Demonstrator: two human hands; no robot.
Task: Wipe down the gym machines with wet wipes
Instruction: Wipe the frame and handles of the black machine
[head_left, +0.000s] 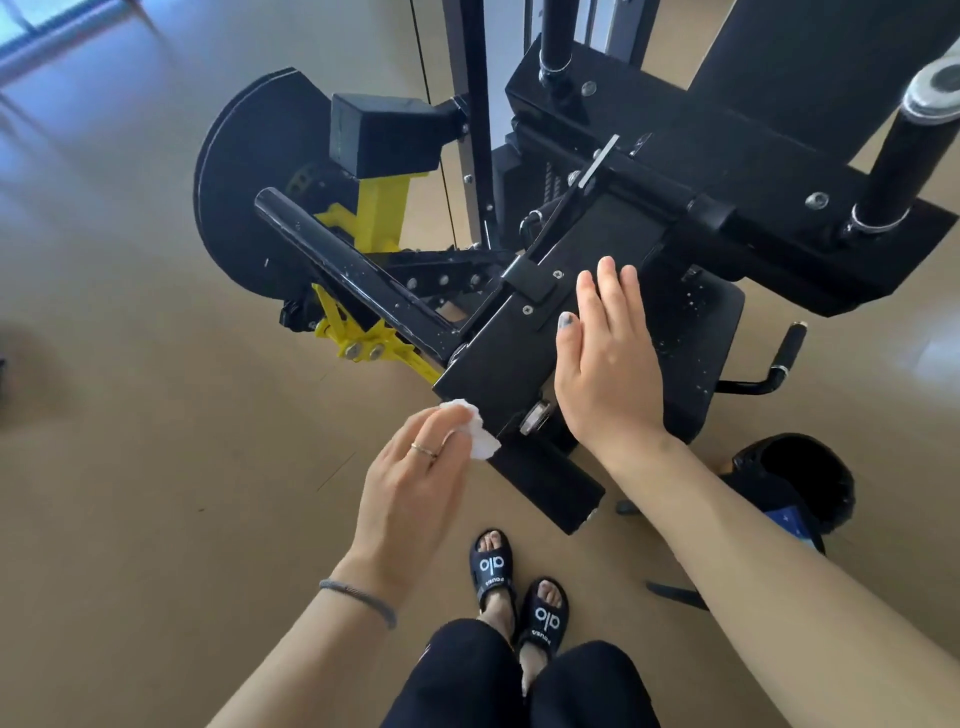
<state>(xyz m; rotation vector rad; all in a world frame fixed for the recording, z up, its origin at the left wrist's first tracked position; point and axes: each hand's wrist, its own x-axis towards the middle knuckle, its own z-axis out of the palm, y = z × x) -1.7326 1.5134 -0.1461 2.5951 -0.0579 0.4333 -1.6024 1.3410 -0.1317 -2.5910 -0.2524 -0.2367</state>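
1. Wet wipe (111, 429), seen from the head view: a crumpled white wad, pinched in the curled fingers of the left hand (410, 478) and pressed against the lower left corner of the gym machine (519, 332), on its black plate.
2. Same view: the right hand (605, 364) lies flat on that plate, fingers straight and together, seemingly steadying it.
3. Judging from this, the edge is being wiped. To do it well, unfold the wad for more contact, run along the whole edge, then over the nearby black bar (343, 270) and the bolts, keeping the right hand braced.
4. A black bin (800, 478) stands on the floor just right of the machine.
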